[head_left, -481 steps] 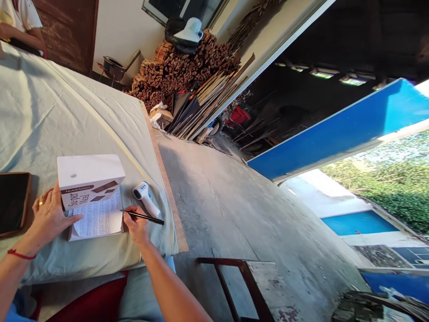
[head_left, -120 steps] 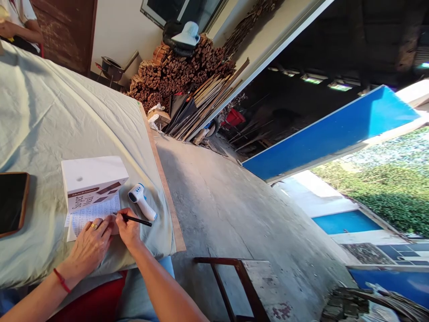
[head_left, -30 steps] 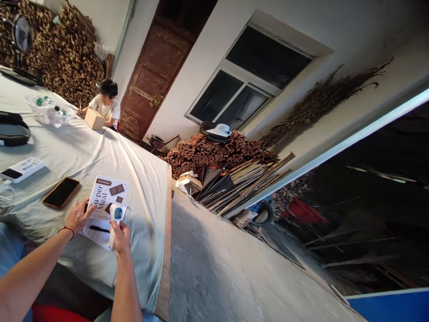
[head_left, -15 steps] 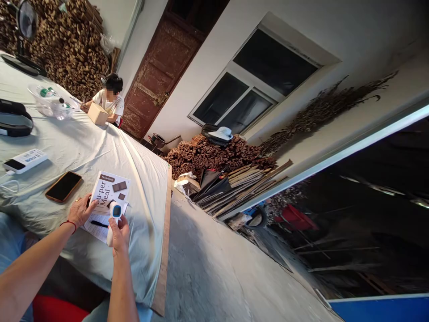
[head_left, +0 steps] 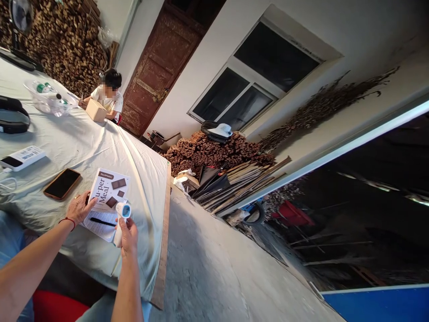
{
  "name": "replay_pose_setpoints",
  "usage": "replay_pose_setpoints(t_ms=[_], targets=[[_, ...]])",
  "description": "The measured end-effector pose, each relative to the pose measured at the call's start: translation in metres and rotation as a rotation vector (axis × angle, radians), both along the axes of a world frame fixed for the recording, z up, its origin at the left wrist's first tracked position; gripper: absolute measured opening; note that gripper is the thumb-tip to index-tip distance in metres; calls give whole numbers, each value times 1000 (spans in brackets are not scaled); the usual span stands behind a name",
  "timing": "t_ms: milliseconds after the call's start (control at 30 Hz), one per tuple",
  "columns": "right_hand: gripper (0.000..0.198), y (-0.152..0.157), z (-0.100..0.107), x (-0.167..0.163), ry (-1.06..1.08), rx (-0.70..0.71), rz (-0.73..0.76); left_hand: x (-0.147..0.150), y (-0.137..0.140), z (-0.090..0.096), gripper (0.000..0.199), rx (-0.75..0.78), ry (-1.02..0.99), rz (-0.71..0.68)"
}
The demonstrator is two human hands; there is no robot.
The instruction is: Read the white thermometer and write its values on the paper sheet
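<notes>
My right hand [head_left: 129, 236] is wrapped round the handle of a white infrared thermometer [head_left: 118, 235], its small blue-framed screen facing up toward me. My left hand [head_left: 79, 209] grips the lower left edge of a white box printed "Su-per Meal" [head_left: 115, 179], thumb on the front and the other fingers partly hidden. Below the box lies a sheet of written paper [head_left: 100, 229] with a black pen [head_left: 102, 221] across it. A phone in a brown case [head_left: 62, 184] rests left of my left hand, screen up.
A white power bank [head_left: 25, 157] with a cable, a black device [head_left: 13, 115] and a clear plastic bowl [head_left: 50, 103] of bottles stand on the cloth-covered table [head_left: 140, 179]. Across it sits a person [head_left: 112, 96] beside a cardboard box [head_left: 95, 111]. Stacked firewood [head_left: 201, 154] lines the wall.
My right hand has moved the thermometer slightly right, away from the box's front, so more of the box, pen and paper shows. My left hand keeps its hold on the box.
</notes>
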State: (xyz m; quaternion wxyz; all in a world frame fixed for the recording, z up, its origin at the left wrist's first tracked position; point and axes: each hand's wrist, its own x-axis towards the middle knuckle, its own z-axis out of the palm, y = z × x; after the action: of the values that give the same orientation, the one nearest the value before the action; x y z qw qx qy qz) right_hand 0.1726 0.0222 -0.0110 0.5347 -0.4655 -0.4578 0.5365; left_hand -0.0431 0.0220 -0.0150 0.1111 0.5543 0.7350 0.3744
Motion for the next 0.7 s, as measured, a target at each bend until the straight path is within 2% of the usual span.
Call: replay_pose_setpoints(t_ms=[67,167,233,300,400,467,533,633,700], targets=[[48,6,-4,20,-202,65,-107,1,-2,5,61,-31,-10,-26],[43,13,-12,51,-675,114,-241,2,-4,11,68,-43,-8,-66],[38,16,-16,67,-918,117,-280,2,-4,13,67,-27,-17,-80],[33,17,-18,75,-1060,142,-299,2,-4,12,66,-8,-27,-94],[30,14,-16,68,-1159,255,-321,2,-3,8,69,16,-27,-101],[26,9,-14,52,-1163,355,-247,1,-2,3,73,31,-16,-98],[23,4,-15,33,-1166,415,-112,2,-1,-3,76,54,2,-105],[25,-1,-17,17,-1218,388,2,4,-1,-9,80,83,33,-121],[24,-3,-18,20,-1226,371,71,5,1,-12,81,78,54,-129]])
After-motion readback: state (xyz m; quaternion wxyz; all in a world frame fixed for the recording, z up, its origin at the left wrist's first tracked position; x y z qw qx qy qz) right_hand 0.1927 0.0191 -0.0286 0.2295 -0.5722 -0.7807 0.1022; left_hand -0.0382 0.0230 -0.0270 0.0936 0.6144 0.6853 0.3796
